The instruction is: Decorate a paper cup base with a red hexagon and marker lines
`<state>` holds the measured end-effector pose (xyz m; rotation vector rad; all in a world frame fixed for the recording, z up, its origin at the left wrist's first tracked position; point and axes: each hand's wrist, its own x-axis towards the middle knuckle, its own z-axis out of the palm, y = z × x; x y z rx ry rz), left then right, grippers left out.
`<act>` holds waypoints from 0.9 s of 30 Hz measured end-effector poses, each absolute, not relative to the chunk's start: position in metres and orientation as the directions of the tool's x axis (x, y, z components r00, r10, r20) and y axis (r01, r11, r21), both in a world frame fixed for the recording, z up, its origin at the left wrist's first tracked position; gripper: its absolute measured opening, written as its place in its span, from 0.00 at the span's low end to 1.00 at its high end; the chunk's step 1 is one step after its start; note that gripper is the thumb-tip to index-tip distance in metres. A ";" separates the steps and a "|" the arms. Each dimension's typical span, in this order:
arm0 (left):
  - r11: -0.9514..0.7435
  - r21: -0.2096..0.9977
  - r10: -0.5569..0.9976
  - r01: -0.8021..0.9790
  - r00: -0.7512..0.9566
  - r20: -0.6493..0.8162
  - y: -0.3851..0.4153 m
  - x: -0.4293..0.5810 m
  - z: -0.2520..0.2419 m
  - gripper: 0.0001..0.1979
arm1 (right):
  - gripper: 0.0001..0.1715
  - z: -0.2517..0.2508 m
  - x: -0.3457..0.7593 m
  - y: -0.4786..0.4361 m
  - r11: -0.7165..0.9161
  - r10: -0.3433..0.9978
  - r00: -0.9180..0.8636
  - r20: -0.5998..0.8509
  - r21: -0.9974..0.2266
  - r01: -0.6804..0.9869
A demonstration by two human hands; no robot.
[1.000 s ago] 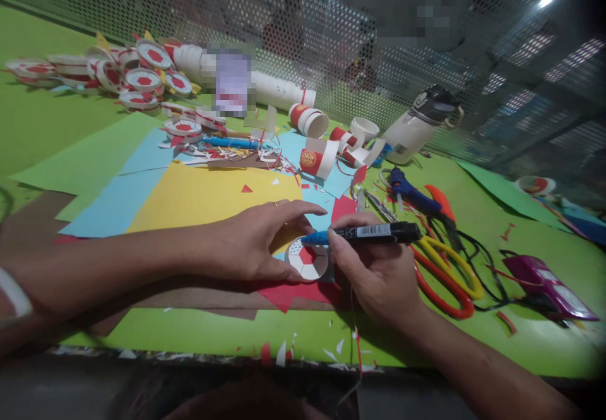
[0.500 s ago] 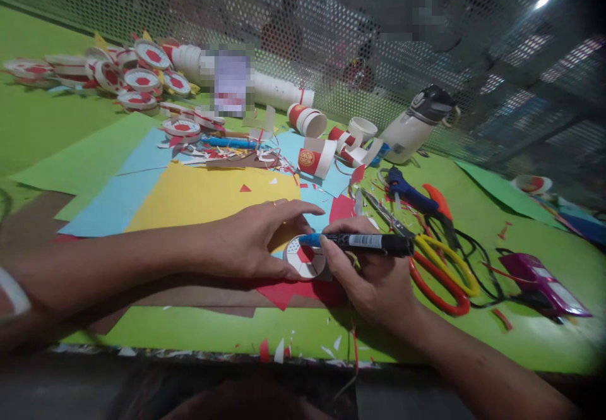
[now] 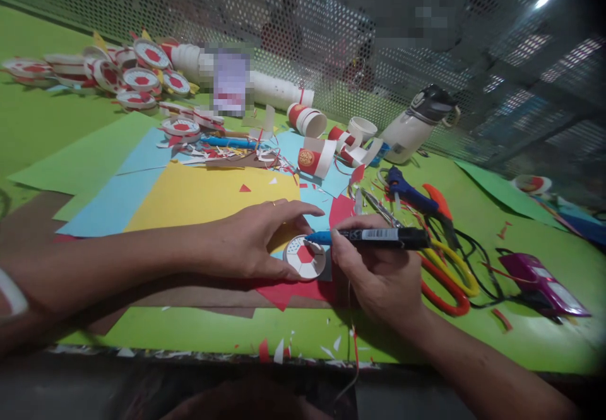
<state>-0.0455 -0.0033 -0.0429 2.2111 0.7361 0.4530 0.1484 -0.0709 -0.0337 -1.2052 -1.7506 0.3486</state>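
Note:
A small round white paper disc [image 3: 297, 267] with a red hexagon in its middle and black lines around it lies on the colored paper. Dots fill one of its upper sections. My left hand [image 3: 265, 237] grips the disc's left side, thumb at the lower edge and fingers curved behind it. In my right hand [image 3: 379, 268] is a black marker [image 3: 374, 238] with a blue tip end, held nearly level. Its tip is at the disc's upper right part; whether it touches cannot be made out. Yellow paper [image 3: 218, 196] lies beyond my left hand.
Scissors with orange and yellow handles [image 3: 447, 287] and a blue glue gun [image 3: 409, 191] lie right of my right hand. Farther back are cut paper cups [image 3: 315, 158], a bottle [image 3: 411, 129] and a pile of finished-looking discs [image 3: 142, 80]. Paper scraps litter the front edge.
My right hand and the marker have shifted slightly right, the tip moving from the dotted section toward the disc's upper right. My left hand and the disc stay in place.

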 end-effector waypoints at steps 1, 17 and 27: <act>-0.558 0.746 0.627 0.362 0.774 0.093 -0.003 -0.046 -0.043 0.39 | 0.04 -0.034 0.148 -0.071 0.471 0.844 -0.064 0.533 -0.677 0.566; -0.590 0.725 0.611 0.354 0.783 0.114 -0.003 -0.045 -0.044 0.37 | 0.04 -0.041 0.152 -0.070 0.485 0.846 -0.108 0.522 -0.669 0.564; -0.602 0.717 0.604 0.351 0.788 0.122 -0.003 -0.045 -0.044 0.37 | 0.03 -0.041 0.151 -0.069 0.470 0.850 -0.092 0.518 -0.669 0.576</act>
